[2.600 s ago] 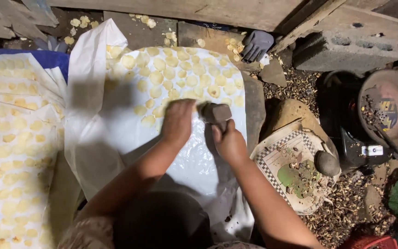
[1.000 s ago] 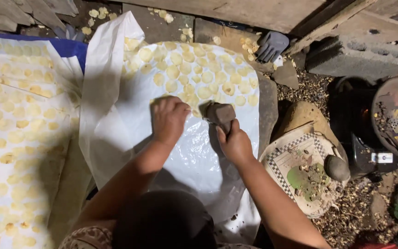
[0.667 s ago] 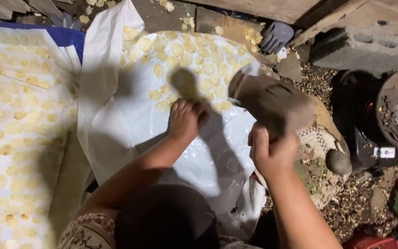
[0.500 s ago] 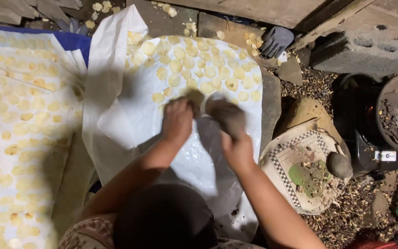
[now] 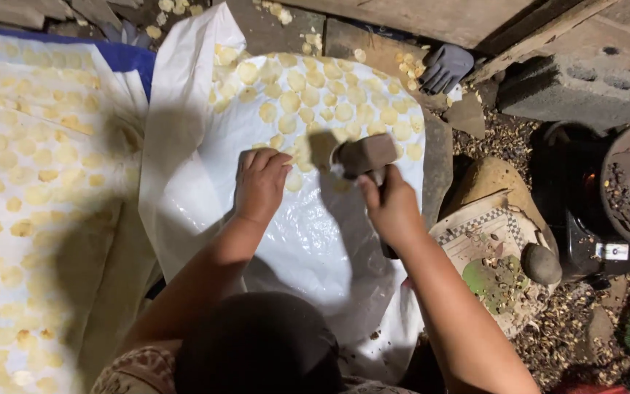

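Note:
My right hand (image 5: 390, 208) grips the handle of a mallet whose blocky brown head (image 5: 366, 154) hangs just above a white plastic sheet (image 5: 315, 248). My left hand (image 5: 260, 182) rests on the sheet beside the mallet head, fingers curled down near a flattened yellow piece (image 5: 294, 182). Several flat yellow discs (image 5: 308, 98) cover the far part of the sheet. My arms and head fill the bottom of the view.
A second cloth (image 5: 30, 190) at the left carries several more yellow discs. At the right sit a round woven tray (image 5: 490, 241) with a dark stone (image 5: 541, 263), a concrete block (image 5: 585, 80), a grey glove (image 5: 442, 67) and a dark pot (image 5: 592, 211).
The mallet rose high off the sheet, then came back down next to my left hand. My left hand has stayed on the sheet, shifting slightly.

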